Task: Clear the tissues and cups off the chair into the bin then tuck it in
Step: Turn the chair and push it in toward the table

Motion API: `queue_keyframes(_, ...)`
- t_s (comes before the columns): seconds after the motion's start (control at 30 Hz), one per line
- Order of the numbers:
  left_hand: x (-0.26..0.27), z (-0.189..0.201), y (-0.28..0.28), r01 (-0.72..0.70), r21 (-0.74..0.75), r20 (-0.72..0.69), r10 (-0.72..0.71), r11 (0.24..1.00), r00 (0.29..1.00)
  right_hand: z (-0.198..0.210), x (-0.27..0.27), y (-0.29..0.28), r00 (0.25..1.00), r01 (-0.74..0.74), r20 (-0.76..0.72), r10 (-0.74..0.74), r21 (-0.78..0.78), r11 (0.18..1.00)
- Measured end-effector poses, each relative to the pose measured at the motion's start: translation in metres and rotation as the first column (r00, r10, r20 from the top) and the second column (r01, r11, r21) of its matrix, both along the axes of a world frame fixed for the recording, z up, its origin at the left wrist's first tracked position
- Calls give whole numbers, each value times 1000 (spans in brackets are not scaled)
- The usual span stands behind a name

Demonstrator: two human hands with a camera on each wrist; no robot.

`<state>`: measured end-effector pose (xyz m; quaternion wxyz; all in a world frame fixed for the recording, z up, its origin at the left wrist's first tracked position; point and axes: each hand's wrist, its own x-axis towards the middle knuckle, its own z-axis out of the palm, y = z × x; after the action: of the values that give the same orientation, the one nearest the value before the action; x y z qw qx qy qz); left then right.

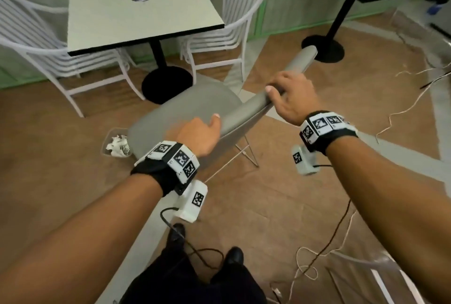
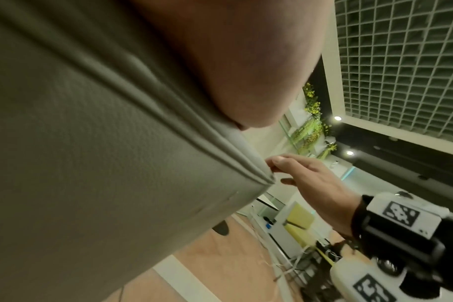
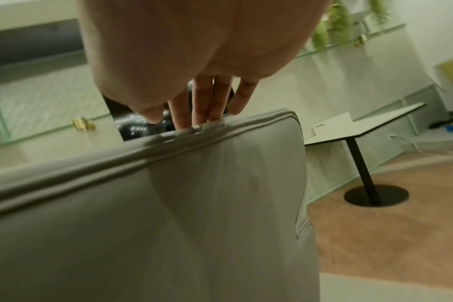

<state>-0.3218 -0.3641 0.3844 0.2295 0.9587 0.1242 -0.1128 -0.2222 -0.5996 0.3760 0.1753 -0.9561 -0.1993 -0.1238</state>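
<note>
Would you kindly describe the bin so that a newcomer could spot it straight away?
Start at the square table with white metal chairs on either side. In front of it stands the grey padded chair; the bin sits on the wooden floor against its left edge. It is the only small pale container, holding crumpled white tissues.

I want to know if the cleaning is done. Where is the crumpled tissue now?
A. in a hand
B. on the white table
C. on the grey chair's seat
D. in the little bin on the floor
D: the crumpled tissues lie inside the bin beside the grey chair, whose seat is bare; both hands hold its backrest.
</note>
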Motion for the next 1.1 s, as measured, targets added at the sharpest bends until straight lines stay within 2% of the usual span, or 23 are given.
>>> queue_keyframes(0.13,-3,-4,-4,-40,153,59,31,987,998,8,46,-7,989,-132,-103,104,-318,939)
queue_keyframes(0.27,-8,-4,-10,-68,262,119,38,963,992,9,72,-2,975,-203,-179,133,-464,862)
queue_keyframes(0.37,-7,-8,-7,-66,337,216,-9,939,976,3,71,5,986,-154,-131,106,-455,877)
queue_keyframes(0.53,-4,-7,1,-34,336,255,-56,941,965,-4,68,10,998,-61,-55,41,-432,900)
queue_keyframes(0.83,-10,-6,24,-15,333,261,-77,943,962,-5,53,24,999,-22,-31,10,-418,908)
queue_keyframes(1.1,-28,-2,82,-10,386,225,-84,922,971,-5,8,64,997,25,-51,-49,-391,920)
